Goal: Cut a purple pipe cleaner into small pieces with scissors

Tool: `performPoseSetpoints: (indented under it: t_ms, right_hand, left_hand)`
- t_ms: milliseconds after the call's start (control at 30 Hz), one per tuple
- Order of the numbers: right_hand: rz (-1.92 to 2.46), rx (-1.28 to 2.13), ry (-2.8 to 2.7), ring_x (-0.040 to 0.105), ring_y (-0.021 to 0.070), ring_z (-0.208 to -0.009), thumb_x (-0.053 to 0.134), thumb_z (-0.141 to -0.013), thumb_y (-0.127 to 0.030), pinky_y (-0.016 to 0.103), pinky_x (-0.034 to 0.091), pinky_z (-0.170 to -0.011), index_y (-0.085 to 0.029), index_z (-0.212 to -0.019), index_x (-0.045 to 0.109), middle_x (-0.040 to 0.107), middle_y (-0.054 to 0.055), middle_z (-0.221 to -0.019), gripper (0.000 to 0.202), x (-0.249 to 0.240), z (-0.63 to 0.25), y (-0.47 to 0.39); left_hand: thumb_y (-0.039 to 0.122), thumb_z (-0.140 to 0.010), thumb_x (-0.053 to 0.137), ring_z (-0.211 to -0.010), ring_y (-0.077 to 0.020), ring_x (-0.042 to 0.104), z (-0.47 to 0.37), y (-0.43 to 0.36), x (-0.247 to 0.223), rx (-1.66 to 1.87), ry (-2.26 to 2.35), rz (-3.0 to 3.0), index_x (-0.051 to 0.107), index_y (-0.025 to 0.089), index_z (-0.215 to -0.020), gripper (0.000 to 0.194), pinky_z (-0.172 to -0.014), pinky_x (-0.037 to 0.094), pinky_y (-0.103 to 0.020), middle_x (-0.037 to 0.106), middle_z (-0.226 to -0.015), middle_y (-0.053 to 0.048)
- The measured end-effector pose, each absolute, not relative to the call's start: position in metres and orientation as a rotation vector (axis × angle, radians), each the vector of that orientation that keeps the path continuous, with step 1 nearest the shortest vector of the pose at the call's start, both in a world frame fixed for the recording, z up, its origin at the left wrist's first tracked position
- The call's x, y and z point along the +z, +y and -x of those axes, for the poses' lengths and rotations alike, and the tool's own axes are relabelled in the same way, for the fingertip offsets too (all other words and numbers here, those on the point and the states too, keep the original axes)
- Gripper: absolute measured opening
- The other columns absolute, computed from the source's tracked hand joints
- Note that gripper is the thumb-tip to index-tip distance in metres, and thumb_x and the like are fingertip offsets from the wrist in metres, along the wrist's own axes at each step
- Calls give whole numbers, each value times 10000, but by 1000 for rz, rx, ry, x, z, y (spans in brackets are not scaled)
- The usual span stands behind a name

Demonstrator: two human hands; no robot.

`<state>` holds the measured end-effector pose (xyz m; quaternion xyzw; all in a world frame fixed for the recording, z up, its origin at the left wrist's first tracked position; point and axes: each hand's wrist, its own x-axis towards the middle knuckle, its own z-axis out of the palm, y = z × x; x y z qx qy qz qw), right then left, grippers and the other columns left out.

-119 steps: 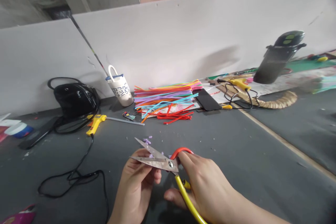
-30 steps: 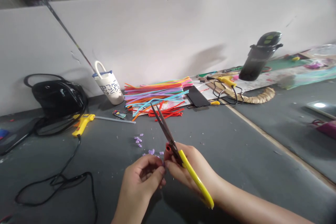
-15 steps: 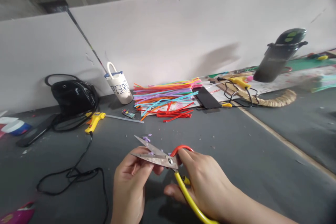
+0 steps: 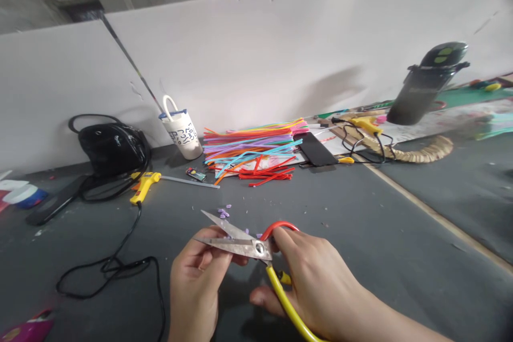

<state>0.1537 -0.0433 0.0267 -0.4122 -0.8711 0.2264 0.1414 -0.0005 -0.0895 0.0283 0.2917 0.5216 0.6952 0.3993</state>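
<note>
My right hand grips a pair of scissors with one red and one yellow handle. Their blades stand apart and point left, over the fingers of my left hand. That hand is closed in a pinch right beside the lower blade; whatever it holds is hidden behind the blade and fingers. Small purple cut pieces lie on the dark table just beyond the blades.
Behind the hands lie bundled coloured pipe cleaners, loose red ones and a black phone. At left are a yellow glue gun with trailing cord, a black bag and a white cup. A dark bottle stands right.
The scissor blades have shifted slightly left and down, and my left hand has moved a little left with them. The blades remain apart.
</note>
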Motion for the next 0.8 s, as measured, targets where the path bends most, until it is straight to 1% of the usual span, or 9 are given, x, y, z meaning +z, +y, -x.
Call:
performPoseSetpoints:
  t_ms: [133,333,600,800]
  right_hand:
    - [1202,665,-2512,590,231,-661,569,-681,-657,283,363,-559,-178,-853,507,609,50,-748,513,28,-153,-43]
    - [1214,639,-2514,597,227,-651,577,-674,-653,272,355,-545,-181,-848,510,616,47,-736,507,27,-152,-43]
    - [1279,667,-2533,613,248,-688,592,-660,-650,280,356,-557,-184,-864,523,632,53,-757,514,27,-151,-43]
    - [1294,712,-2550,620,270,-676,564,-672,-665,292,344,-543,-185,-876,528,639,55,-752,522,29,-151,-43]
  left_hand:
    - [192,-630,723,-518,-107,578,1,-90,29,1758,1328,-740,681,171,-660,56,-522,481,-182,656,-589,15]
    - [197,-598,733,-523,-128,589,1,-89,30,1768,1394,-733,681,168,-646,77,-518,493,-203,670,-588,6]
    - [166,-581,737,-508,-122,591,2,-87,29,1751,1408,-709,686,167,-642,79,-503,495,-199,668,-584,15]
    - [176,-613,727,-500,-102,585,1,-90,28,1742,1409,-747,681,184,-629,50,-516,490,-174,651,-559,33]
